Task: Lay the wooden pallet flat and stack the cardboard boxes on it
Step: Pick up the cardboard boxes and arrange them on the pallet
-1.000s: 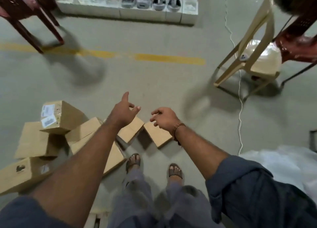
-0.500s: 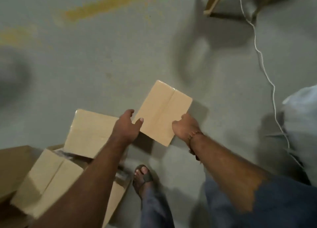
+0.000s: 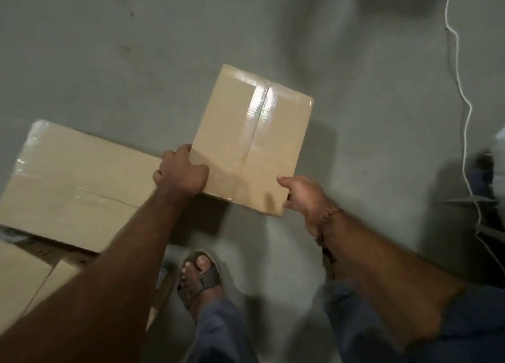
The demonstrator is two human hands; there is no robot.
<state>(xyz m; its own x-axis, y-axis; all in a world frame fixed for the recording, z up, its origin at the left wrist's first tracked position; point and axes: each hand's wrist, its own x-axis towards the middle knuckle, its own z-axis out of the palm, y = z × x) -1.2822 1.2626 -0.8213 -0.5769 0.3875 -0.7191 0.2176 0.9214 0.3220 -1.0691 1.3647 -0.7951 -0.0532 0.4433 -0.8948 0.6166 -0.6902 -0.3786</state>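
Note:
A small taped cardboard box (image 3: 254,138) is held just above the grey floor in the middle of the head view. My left hand (image 3: 181,172) grips its near left corner and my right hand (image 3: 303,196) grips its near right corner. A larger taped cardboard box (image 3: 79,182) lies to the left, beside my left forearm. More cardboard boxes (image 3: 24,283) show at the lower left, partly hidden by my arm. No wooden pallet is in view.
A white cable (image 3: 464,108) runs down the floor at the right. A pale sheet or bag (image 3: 498,141) and dark objects sit at the right edge. My sandalled foot (image 3: 199,278) stands below the held box. Bare concrete floor (image 3: 136,48) stretches ahead.
Both hands went from reaching with open fingers to gripping the small box. My view has dropped closer to the floor, and the box fills more of the view.

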